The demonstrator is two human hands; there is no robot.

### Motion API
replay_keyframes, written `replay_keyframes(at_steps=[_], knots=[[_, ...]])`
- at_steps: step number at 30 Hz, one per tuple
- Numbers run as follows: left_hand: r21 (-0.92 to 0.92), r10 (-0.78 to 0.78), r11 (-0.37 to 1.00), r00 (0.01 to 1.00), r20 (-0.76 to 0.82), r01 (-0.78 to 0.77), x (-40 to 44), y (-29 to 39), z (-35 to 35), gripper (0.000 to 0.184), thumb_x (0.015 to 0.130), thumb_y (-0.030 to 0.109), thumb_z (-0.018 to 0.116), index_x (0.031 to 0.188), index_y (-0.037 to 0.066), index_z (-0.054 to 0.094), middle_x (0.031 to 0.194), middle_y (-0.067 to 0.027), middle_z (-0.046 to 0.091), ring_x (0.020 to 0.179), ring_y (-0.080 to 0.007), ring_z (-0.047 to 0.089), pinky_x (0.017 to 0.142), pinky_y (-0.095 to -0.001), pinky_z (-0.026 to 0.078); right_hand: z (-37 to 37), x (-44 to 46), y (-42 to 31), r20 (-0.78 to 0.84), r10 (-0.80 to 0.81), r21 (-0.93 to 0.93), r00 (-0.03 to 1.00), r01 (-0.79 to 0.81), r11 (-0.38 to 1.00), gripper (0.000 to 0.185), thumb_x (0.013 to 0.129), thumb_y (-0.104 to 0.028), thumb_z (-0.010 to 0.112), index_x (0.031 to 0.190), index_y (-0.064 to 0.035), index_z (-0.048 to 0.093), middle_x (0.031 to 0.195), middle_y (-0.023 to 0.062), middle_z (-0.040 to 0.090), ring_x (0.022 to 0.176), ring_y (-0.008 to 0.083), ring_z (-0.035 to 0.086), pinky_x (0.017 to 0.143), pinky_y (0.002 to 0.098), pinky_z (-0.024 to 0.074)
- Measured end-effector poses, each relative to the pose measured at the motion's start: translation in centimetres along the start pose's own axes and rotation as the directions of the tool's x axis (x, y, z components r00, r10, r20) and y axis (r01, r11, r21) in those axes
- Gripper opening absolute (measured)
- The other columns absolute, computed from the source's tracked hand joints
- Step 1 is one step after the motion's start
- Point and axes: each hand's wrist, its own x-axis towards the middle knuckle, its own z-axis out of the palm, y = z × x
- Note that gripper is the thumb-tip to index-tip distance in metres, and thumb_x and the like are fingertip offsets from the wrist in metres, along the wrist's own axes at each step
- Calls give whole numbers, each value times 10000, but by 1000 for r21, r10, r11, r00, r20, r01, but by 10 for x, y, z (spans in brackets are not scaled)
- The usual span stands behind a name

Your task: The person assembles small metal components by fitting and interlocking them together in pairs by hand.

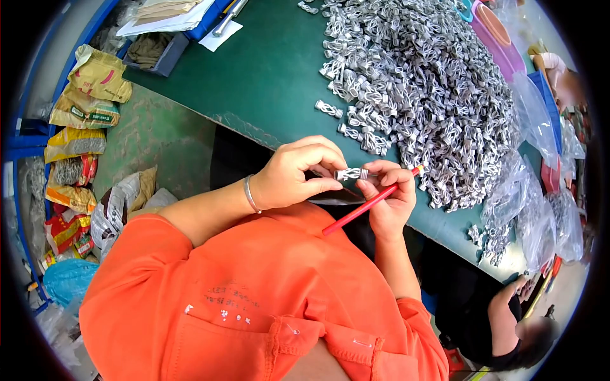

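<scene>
Between my two hands, just past the table's near edge, is a small grey metal part (pixel 351 174) with a ribbed end and open loops. The thumb and fingers of my left hand (pixel 289 173) pinch its left end. My right hand (pixel 393 197) grips the ribbed right end with thumb and fingertips, and a red pen-like stick (pixel 361 209) is also held across its fingers, slanting down to the left. A large pile of similar metal parts (pixel 426 95) covers the right of the green table (pixel 254 76). A few loose ones (pixel 329 109) lie by the pile's left edge.
Clear plastic bags (pixel 530 203) hang over the table's right side, near a pink basket (pixel 499 41). A grey bin (pixel 155 54) and papers (pixel 168 16) sit at the far left. Filled sacks (pixel 95 82) line the left floor. A co-worker's arm (pixel 505 317) shows lower right.
</scene>
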Motion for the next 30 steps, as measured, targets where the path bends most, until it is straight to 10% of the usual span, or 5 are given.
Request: replay_keyframes(at_steps=[9, 16, 21, 23, 30], knots=[[286, 9, 956, 979, 205, -69, -19, -8, -18, 80, 745, -18, 693, 813, 8, 661, 900, -97, 622, 752, -172, 625, 645, -263, 516, -16, 7, 5, -100, -119, -403, 988, 69, 913, 254, 736, 110, 670, 756, -24, 456, 856, 141, 638, 768, 164, 600, 691, 268, 486], [334, -169, 937, 969, 180, 101, -17, -12, -14, 120, 768, -29, 662, 886, -14, 650, 911, -98, 625, 751, -148, 647, 643, -238, 543, -10, 35, 10, 226, -370, -866, 901, 360, 347, 341, 604, 50, 760, 791, -54, 493, 885, 101, 639, 785, 285, 568, 685, 372, 444], [140, -261, 958, 963, 61, 251, -13, -20, -13, 101, 819, -45, 610, 919, -45, 622, 865, -89, 609, 698, -127, 638, 626, -229, 530, -14, 27, 15, 151, -389, -830, 909, 330, 449, 326, 642, 60, 756, 793, -40, 484, 850, 116, 641, 746, 252, 593, 676, 337, 474], [59, -327, 945, 943, 67, 323, -12, -20, -11, 170, 852, -37, 586, 1021, -52, 587, 882, -84, 597, 717, -125, 634, 630, -232, 527, -12, 18, 13, -82, -156, -568, 984, 83, 819, 312, 689, 50, 755, 802, -29, 475, 870, 134, 648, 749, 180, 614, 658, 281, 499], [-300, -415, 862, 909, 43, 408, 2, -10, 1, 237, 899, 32, 567, 1123, -47, 559, 907, -89, 623, 738, -129, 636, 659, -245, 547, 0, 8, 0, 96, -123, -407, 988, 152, 901, 300, 736, 57, 727, 830, -19, 452, 915, 164, 653, 682, 111, 604, 593, 225, 499]])
